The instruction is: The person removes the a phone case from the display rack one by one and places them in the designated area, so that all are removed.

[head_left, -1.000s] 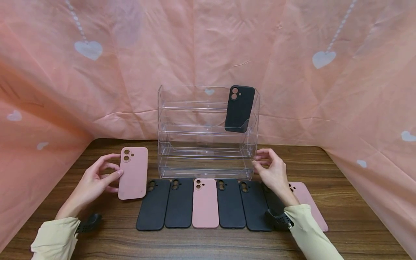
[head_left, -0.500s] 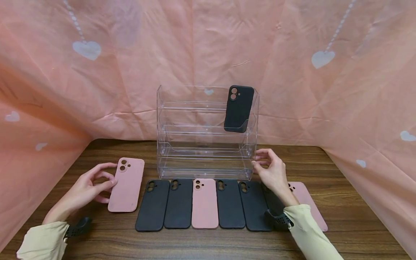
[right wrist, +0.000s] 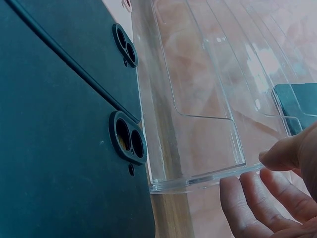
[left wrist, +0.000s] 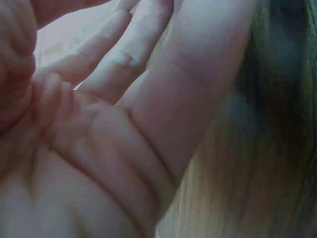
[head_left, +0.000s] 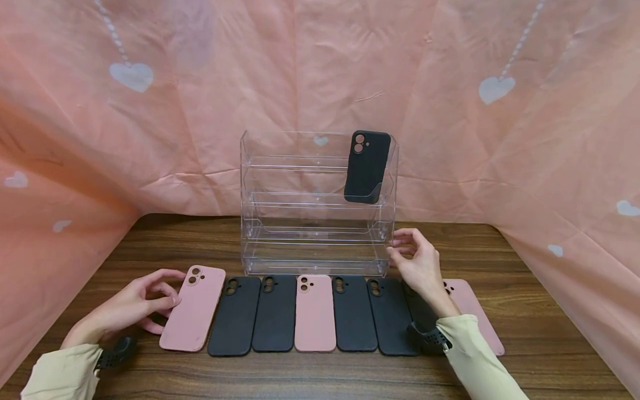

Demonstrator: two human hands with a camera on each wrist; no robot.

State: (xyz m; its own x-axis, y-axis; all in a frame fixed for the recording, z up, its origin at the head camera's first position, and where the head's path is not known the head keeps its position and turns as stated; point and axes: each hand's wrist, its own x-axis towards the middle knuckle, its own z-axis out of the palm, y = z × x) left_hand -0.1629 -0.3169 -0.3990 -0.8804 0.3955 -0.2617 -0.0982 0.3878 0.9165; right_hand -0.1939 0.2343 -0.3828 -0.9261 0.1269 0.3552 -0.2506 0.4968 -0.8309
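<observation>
In the head view my left hand (head_left: 132,303) holds a pink phone case (head_left: 194,308) by its left edge, low over the table at the left end of a row of cases. The case is slightly tilted; whether it touches the wood I cannot tell. The left wrist view shows mainly my palm and fingers, with the case hidden. My right hand (head_left: 419,264) pinches the right side wall of a clear tiered display stand (head_left: 317,236), thumb inside and fingers outside in the right wrist view. One black phone case (head_left: 369,166) leans upright in the stand's upper right.
Along the stand's front lie several black cases, among them a black case (head_left: 235,316) beside the held one, plus a pink case (head_left: 315,314) mid-row. Another pink case (head_left: 475,314) lies partly behind my right wrist. Pink curtain (head_left: 320,66) surrounds the wooden table (head_left: 310,378).
My left hand has lowered the pink phone case and brought it toward the front and slightly left, level with the row. My right hand stays on the stand.
</observation>
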